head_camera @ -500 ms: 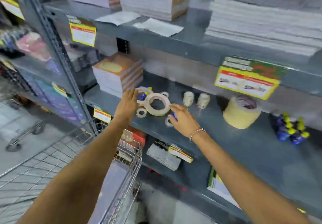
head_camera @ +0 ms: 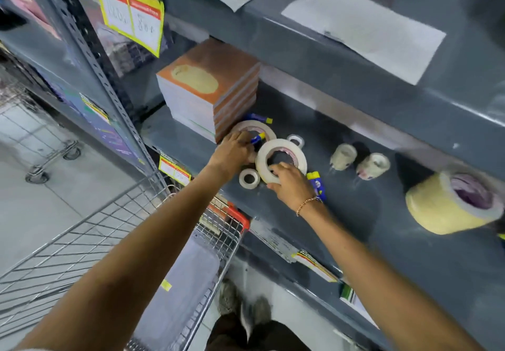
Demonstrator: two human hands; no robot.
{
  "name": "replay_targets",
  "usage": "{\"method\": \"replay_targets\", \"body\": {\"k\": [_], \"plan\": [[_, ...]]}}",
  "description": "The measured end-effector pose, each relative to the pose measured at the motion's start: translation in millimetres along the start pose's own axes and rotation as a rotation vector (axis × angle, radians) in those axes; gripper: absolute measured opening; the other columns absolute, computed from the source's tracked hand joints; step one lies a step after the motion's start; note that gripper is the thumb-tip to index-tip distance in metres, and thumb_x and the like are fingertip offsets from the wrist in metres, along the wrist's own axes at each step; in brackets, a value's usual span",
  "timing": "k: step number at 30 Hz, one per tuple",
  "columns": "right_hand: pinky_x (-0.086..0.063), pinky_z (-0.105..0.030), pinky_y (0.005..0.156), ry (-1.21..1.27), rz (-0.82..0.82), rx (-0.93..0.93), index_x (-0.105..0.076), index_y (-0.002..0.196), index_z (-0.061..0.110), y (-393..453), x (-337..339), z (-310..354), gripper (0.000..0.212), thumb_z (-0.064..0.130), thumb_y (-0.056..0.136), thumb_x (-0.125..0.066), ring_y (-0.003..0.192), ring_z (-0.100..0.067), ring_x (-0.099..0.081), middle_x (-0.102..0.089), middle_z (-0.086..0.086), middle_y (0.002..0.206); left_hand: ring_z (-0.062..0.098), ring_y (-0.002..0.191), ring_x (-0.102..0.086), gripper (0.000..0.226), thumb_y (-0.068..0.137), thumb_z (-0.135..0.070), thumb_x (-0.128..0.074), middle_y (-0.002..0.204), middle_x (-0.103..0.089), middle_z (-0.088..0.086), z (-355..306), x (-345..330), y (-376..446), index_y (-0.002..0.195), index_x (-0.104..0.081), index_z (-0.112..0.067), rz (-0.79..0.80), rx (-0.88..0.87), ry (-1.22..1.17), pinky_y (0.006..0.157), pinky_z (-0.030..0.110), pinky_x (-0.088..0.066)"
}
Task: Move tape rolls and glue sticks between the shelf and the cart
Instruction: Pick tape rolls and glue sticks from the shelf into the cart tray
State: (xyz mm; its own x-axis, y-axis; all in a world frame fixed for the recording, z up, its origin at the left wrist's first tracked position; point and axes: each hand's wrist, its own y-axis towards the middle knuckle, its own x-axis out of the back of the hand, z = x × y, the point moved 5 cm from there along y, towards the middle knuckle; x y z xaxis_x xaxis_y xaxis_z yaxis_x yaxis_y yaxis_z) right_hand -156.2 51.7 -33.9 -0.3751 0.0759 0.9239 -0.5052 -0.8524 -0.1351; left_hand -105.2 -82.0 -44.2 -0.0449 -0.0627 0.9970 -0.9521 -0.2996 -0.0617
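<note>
The right hand (head_camera: 291, 186) has its fingers (head_camera: 276, 169) curled over the near rim of a flat white tape roll (head_camera: 281, 163), thumb at the roll's outer edge, grasping it where it lies on the grey shelf (head_camera: 355, 214). A bead bracelet (head_camera: 306, 204) circles that wrist, and just beside the hand lies a blue glue stick with a yellow cap (head_camera: 317, 184), flat on the shelf.

The left hand (head_camera: 235, 150) rests with bent fingers on a second wide tape roll (head_camera: 255, 129), close to another blue and yellow glue stick (head_camera: 258, 138) lying inside that roll's ring; whether the fingers pinch the stick or only press the roll I cannot tell. A third glue stick (head_camera: 259, 118) lies behind, against a stack of orange-covered pads (head_camera: 210, 96).

Between the two wrists sits a small white tape roll (head_camera: 249, 178); another small roll (head_camera: 295, 141) lies behind the grasped one. Further right stand two small clear rolls (head_camera: 343, 156) (head_camera: 373, 165), then a large yellow tape roll (head_camera: 451, 203) on its side.

Below the arms a wire cart (head_camera: 123, 227) with a red-trimmed corner stands against the shelf front.
</note>
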Motion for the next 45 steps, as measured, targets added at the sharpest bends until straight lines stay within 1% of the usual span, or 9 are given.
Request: {"method": "replay_targets", "body": {"k": [4,13,21,25,28,31,35,41,45], "plan": [[-0.047,-0.039,0.094,0.085,-0.079,0.014,-0.059,0.12,0.007,-3.3,9.6,-9.2,0.036,0.009,0.085,-0.064,0.11,-0.033,-0.055,-0.06,-0.015,0.115,0.034,0.142,-0.021,0.045,0.095,-0.023,-0.049,0.151,-0.027,0.013,1.2,3.0,2.9,0.137,-0.042,-0.009,0.009,0.069,0.071,0.115,0.047,-0.024],[-0.044,-0.038,0.102,0.183,-0.264,0.049,-0.06,0.121,0.003,-16.1,45.9,-32.5,0.038,0.007,0.083,-0.065,0.121,-0.036,-0.052,-0.059,-0.018,0.125,0.028,0.136,-0.032,0.044,0.094,-0.027,-0.049,0.142,-0.045,0.009,-12.1,23.8,-21.2,0.135,-0.042,-0.012,-0.054,0.078,0.132,0.11,0.04,-0.029],[-0.052,-0.037,0.087,0.294,-0.404,0.161,-0.068,0.104,-0.002,-22.5,47.9,-11.4,0.031,0.002,0.074,-0.07,0.094,-0.037,-0.064,-0.068,-0.02,0.099,0.026,0.129,-0.038,0.036,0.09,-0.014,-0.057,0.13,-0.055,0.005,-14.3,25.4,-97.3,0.126,-0.05,-0.017,-0.177,0.143,-0.003,0.103,0.037,-0.031],[-0.044,-0.027,0.081,0.305,-0.412,0.268,-0.068,0.102,-0.004,-30.9,37.1,31.5,0.032,-0.001,0.071,-0.072,0.087,-0.034,-0.063,-0.066,-0.02,0.09,0.03,0.114,-0.054,0.042,0.081,-0.007,-0.068,0.12,-0.063,0.008,-6.2,27.4,-161.8,0.121,-0.056,-0.013,-0.299,0.206,-0.06,0.099,0.043,-0.043],[-0.049,-0.037,0.084,0.295,-0.319,0.445,-0.069,0.104,-0.001,-40.6,15.0,86.2,0.032,0.002,0.073,-0.072,0.089,-0.035,-0.063,-0.067,-0.019,0.093,0.033,0.092,-0.063,0.033,0.075,-0.004,-0.072,0.099,-0.068,0.011,13.3,17.7,-218.3,0.106,-0.06,-0.009,-0.347,0.299,-0.118,0.079,0.041,-0.055],[-0.052,-0.043,0.086,0.269,-0.155,0.606,-0.068,0.107,0.002,-57.5,-27.2,139.2,0.031,0.002,0.076,-0.07,0.094,-0.035,-0.063,-0.067,-0.017,0.099,0.032,0.095,-0.061,0.022,0.085,-0.021,-0.061,0.102,-0.065,0.011,42.0,-14.5,-277.2,0.104,-0.056,-0.01,-0.3,0.516,-0.245,0.072,0.044,-0.055],[-0.035,-0.035,0.104,0.046,0.321,0.67,-0.052,0.13,0.003,-69.8,-127.2,184.3,0.046,-0.002,0.084,-0.057,0.124,-0.029,-0.048,-0.053,-0.019,0.131,0.032,0.083,-0.067,0.026,0.08,-0.028,-0.071,0.096,-0.067,0.005,62.9,-85.7,-352.2,0.098,-0.056,-0.015,-0.167,0.743,-0.311,0.055,0.036,-0.052],[-0.032,-0.041,0.109,-0.336,0.734,0.547,-0.048,0.133,0.004,-47.3,-264.6,189.1,0.042,0.002,0.091,-0.048,0.133,-0.028,-0.039,-0.042,-0.015,0.144,0.033,0.101,-0.064,0.025,0.084,-0.026,-0.062,0.113,-0.064,0.01,67.9,-218.9,-389.5,0.106,-0.055,-0.016,0.288,0.972,-0.508,0.073,0.04,-0.051],[-0.043,-0.043,0.1,-0.508,0.774,0.477,-0.054,0.125,0.009,-12.1,-328.1,182.2,0.037,0.009,0.088,-0.052,0.123,-0.033,-0.05,-0.051,-0.017,0.134,0.035,0.096,-0.066,0.016,0.083,-0.015,-0.058,0.108,-0.067,0.016,83.1,-280.3,-380.5,0.098,-0.06,-0.011,0.337,1.038,-0.616,0.071,0.04,-0.052]]}}
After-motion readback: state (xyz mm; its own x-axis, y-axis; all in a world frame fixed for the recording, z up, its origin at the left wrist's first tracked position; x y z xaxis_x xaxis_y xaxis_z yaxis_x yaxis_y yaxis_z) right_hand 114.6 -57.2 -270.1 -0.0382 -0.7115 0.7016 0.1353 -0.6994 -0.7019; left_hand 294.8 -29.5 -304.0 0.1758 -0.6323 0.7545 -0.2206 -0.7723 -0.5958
